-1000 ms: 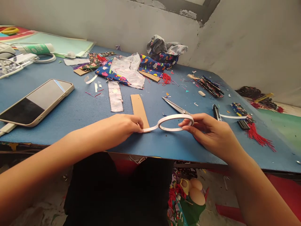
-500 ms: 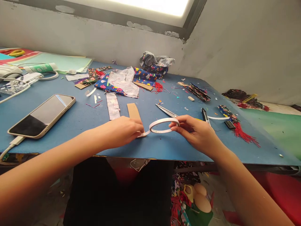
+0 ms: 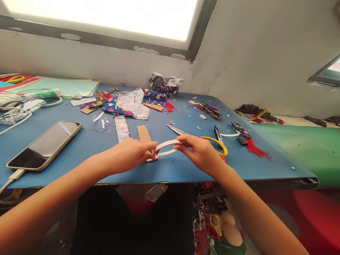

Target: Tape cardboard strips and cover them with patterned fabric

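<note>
A thin white roll of tape point(image 3: 166, 143) is held up between both hands above the table's near edge. My left hand point(image 3: 139, 148) pinches the roll's left side, fingers closed. On its right side, my right hand point(image 3: 196, 148) grips the rim between thumb and fingers. Under the left fingers lies a cardboard strip point(image 3: 144, 134), its near end partly hidden. Scissors point(image 3: 224, 148) with yellow and red handles lie partly behind the right hand, their blades pointing left. A pale fabric strip point(image 3: 121, 128) lies left of the cardboard.
A phone point(image 3: 45, 143) on a charging cable lies at left. Patterned fabric pieces point(image 3: 132, 102) are heaped at the back. To the right are a black marker point(image 3: 217, 134) and a bookmark-like strip with a red tassel point(image 3: 256, 148).
My hands have come closer together; the left has moved onto the tape roll from the strip end at the cardboard. The view has shifted, showing more of the right side.
</note>
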Tool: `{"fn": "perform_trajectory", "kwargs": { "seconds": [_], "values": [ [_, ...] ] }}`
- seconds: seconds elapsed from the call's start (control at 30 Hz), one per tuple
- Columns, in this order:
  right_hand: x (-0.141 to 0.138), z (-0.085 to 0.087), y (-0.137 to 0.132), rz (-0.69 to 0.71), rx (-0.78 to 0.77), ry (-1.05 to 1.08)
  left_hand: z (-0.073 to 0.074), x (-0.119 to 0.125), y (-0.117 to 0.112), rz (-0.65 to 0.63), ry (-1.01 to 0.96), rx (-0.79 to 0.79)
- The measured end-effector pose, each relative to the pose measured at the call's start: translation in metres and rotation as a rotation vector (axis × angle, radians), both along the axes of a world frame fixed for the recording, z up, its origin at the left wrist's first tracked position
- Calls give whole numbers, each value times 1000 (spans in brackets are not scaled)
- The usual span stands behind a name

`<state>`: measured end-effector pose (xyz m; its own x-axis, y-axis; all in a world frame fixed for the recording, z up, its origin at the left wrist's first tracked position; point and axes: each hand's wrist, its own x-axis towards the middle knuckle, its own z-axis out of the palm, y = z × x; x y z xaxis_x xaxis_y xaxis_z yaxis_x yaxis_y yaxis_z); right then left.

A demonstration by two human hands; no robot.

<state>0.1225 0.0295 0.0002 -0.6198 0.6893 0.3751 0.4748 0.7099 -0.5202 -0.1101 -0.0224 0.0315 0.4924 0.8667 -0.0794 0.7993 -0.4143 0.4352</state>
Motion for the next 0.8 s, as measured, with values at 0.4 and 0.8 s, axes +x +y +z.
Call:
{"fn": "perform_trajectory", "kwargs": {
  "seconds": [0.4, 0.8],
  "values": [
    [78, -9, 15, -525, -45, -418, -13, -13, 0, 44, -189, -110],
    [85, -19, -46, -636, -46, -435, -9, -12, -2, 24, -178, -63]
  ]
}}
